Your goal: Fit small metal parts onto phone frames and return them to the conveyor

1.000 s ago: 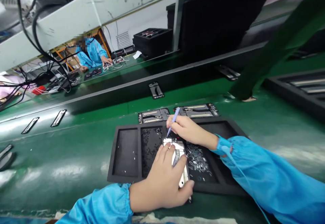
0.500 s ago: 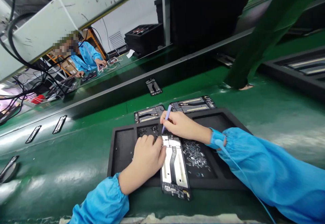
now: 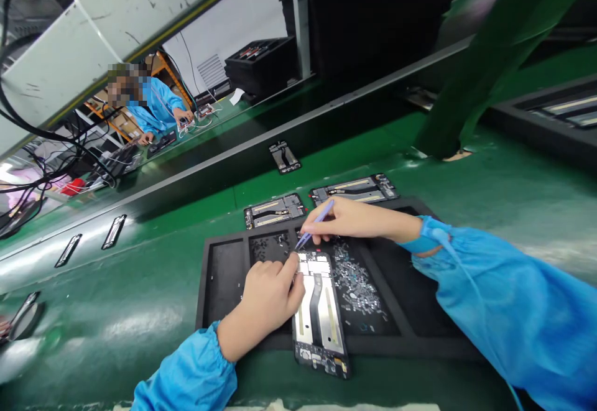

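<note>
A phone mid-frame (image 3: 319, 314) with a silver inner face and a black lower end lies lengthwise on a black foam tray (image 3: 224, 293), its lower end past the tray's front edge. My left hand (image 3: 268, 302) presses against its left edge, thumb at the upper corner. Above it, my right hand (image 3: 354, 221) holds a pale blue pen-like pick (image 3: 317, 224), whose tip sits just off the frame's top left corner. Small dark and silvery parts (image 3: 354, 286) lie scattered in the foam compartment right of the frame.
Two more phone frames (image 3: 275, 211) lie on the green belt (image 3: 140, 324) behind the tray. A co-worker in a blue smock (image 3: 156, 106) works at a bench across the belt. A green post (image 3: 466, 87) rises at the upper right, beside a black tray (image 3: 550, 112).
My left hand has slid from on top of the frame to its left edge, uncovering the frame. My right hand has moved left, and the pick now leans lower.
</note>
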`<action>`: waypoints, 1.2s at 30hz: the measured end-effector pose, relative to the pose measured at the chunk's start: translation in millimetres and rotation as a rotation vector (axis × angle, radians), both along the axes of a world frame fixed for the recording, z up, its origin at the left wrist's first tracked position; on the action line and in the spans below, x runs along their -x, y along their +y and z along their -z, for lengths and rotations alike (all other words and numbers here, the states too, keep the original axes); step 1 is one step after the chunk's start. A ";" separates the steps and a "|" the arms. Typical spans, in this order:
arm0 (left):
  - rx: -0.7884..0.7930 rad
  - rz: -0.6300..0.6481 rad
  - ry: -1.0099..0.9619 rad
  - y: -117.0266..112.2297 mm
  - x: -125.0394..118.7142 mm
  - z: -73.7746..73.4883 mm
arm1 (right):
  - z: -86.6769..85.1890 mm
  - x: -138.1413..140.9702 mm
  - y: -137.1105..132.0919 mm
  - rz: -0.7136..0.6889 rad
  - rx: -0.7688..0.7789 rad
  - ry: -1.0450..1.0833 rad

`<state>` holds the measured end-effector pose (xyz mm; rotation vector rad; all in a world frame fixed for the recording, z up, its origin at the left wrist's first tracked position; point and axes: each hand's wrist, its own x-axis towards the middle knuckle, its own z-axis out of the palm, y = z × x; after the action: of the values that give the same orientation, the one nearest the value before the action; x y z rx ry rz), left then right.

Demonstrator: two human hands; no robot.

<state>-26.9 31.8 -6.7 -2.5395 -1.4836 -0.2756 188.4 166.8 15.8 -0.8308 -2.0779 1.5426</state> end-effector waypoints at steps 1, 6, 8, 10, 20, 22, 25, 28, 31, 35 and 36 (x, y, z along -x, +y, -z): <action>-0.002 0.003 -0.001 -0.3 0.2 0.9 | -1.9 -1.1 2.3 0.055 0.026 0.042; -0.028 0.020 -0.003 -2.4 0.4 5.3 | -6.4 -4.8 6.1 0.403 0.106 0.192; -0.033 0.008 -0.005 -2.6 -0.2 5.2 | -5.0 -6.5 -1.4 0.421 0.081 0.119; -0.020 -0.010 -0.006 -1.9 -0.7 3.6 | -1.7 -7.2 -13.9 0.403 0.030 -0.017; 0.037 0.004 0.060 0.4 -0.1 -0.4 | 14.3 1.9 -41.2 0.448 -0.046 -0.194; 0.020 0.009 0.059 -1.0 0.0 1.5 | 14.4 2.6 -40.1 0.457 -0.030 -0.179; 0.000 0.025 0.049 -2.2 0.1 3.0 | 14.4 3.5 -39.2 0.513 0.108 -0.137; -0.002 0.055 0.041 -2.1 0.1 2.6 | 16.5 5.3 -38.2 0.567 0.255 -0.095; 0.008 0.074 0.036 -1.5 -0.3 1.4 | 20.3 6.6 -36.3 0.606 0.299 -0.063; 0.018 0.076 0.036 -1.2 -0.9 1.0 | 22.9 5.3 -34.4 0.677 0.271 -0.034; 0.020 0.074 0.036 -1.2 -0.9 1.3 | 22.5 4.7 -34.6 0.688 0.254 -0.028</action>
<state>-26.0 30.5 -8.0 -2.6045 -1.3893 -0.2258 183.7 132.2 -6.8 -1.4712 -1.3854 1.3984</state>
